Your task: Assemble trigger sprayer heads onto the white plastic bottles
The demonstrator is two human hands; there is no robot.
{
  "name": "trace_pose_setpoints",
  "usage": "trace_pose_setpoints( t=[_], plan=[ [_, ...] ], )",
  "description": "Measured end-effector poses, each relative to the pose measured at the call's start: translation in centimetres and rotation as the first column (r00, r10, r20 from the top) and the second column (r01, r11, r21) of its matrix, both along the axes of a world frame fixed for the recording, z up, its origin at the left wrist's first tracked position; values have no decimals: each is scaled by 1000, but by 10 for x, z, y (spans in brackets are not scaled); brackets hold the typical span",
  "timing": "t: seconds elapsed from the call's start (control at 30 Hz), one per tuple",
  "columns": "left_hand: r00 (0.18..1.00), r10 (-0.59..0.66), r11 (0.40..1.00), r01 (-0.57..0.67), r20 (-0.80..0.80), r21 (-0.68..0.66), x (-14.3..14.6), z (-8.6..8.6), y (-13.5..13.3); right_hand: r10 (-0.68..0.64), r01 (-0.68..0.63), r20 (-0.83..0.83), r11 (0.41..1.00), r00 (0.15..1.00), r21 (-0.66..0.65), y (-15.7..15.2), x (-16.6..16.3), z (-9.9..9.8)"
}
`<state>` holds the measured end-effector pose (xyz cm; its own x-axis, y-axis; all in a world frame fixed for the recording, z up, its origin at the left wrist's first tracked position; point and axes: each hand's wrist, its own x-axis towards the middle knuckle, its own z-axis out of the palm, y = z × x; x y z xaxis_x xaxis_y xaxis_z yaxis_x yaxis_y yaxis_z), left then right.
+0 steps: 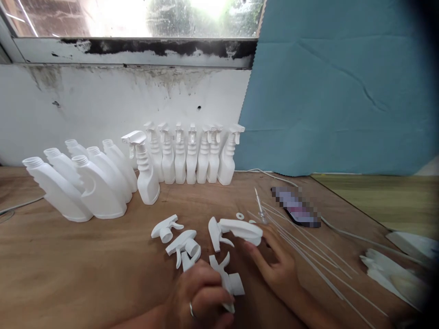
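Observation:
My left hand (200, 292) is curled round a white trigger sprayer head (229, 279) that lies on the wooden table (68, 269). My right hand (274, 262) rests on the table with its fingers stretched out, the fingertips touching another white sprayer head (236, 230). Two more loose sprayer heads (166, 227) (185, 246) lie just left of my hands. A small white washer (240, 215) sits behind them. Thin clear dip tubes (308, 256) fan out to the right of my right hand.
Open-necked white bottles (82, 187) stand at the back left. A row of capped spray bottles (192, 155) lines the white wall. A phone (297, 206) with a white cable lies at right, more white parts (394, 274) at far right. A blue sheet (343, 87) hangs behind.

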<state>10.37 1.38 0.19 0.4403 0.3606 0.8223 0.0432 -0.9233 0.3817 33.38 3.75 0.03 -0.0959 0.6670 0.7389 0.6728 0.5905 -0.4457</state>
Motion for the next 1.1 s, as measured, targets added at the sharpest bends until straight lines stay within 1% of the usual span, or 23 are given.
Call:
trace_pose_setpoints(
  t=[0.07,0.1,0.17,0.23,0.3,0.37,0.4,0.43,0.47,0.5,0.53,0.57,0.6,0.63,0.67,0.7,0.77,0.83,0.87,0.9,1.0,1.1],
  plan=[
    [991,119,988,-113,54,-100,-6,2,5,82,-83,50,996,995,14,-7,-6,1],
    [988,153,980,-147,37,-137,-9,2,7,129,-131,74,991,989,15,-10,-9,1],
    [985,172,969,-174,-27,-176,-16,2,13,210,-213,106,977,972,12,-16,-16,3],
    [987,149,966,-159,-64,-202,-19,1,16,273,-274,128,962,954,-9,-22,-23,5],
    [995,83,966,-95,-60,-241,-19,0,18,322,-322,153,946,934,-32,-28,-29,7],
    [999,1,950,-13,-37,-312,-18,-1,16,361,-356,173,933,916,-62,-32,-32,9],
    [1000,-25,930,17,-19,-368,-18,-2,15,370,-361,165,929,914,-82,-32,-32,10],
    [999,-34,894,36,12,-446,-17,-3,14,369,-356,146,928,918,-108,-33,-31,10],
    [998,-29,836,53,53,-547,-17,-5,13,356,-340,117,931,927,-134,-32,-29,11],
    [994,-19,748,83,104,-658,-17,-6,13,330,-315,84,937,940,-150,-32,-26,11],
    [985,-12,640,140,172,-755,-17,-6,15,302,-291,52,944,952,-159,-30,-24,12],
    [967,-5,522,220,255,-824,-17,-7,17,280,-273,25,950,960,-155,-29,-21,13],
    [939,8,414,309,344,-856,-16,-6,19,271,-268,4,953,963,-144,-28,-18,15],
    [904,20,331,397,427,-856,-16,-5,23,275,-274,-16,953,961,-132,-28,-15,17],
    [866,32,274,472,499,-838,-16,-3,26,286,-288,-34,950,958,-117,-27,-13,20],
    [830,49,238,531,556,-813,-15,0,29,295,-298,-52,949,954,-98,-28,-12,23],
    [782,88,179,597,617,-782,-15,5,32,269,-273,-70,960,961,-59,-30,-10,31],
    [767,125,141,615,630,-776,-15,8,33,225,-229,-74,972,972,-47,-33,-10,38],
    [773,141,131,605,619,-785,-15,8,33,221,-225,-77,973,972,-49,-36,-11,41],
    [786,153,131,585,599,-801,-15,7,32,236,-241,-84,969,968,-51,-38,-12,43],
    [830,173,159,508,531,-847,-14,2,33,311,-317,-132,948,941,-23,-43,-17,45],
    [837,203,158,484,508,-861,-12,-2,35,363,-369,-183,930,914,5,-43,-25,41]
  ],
)
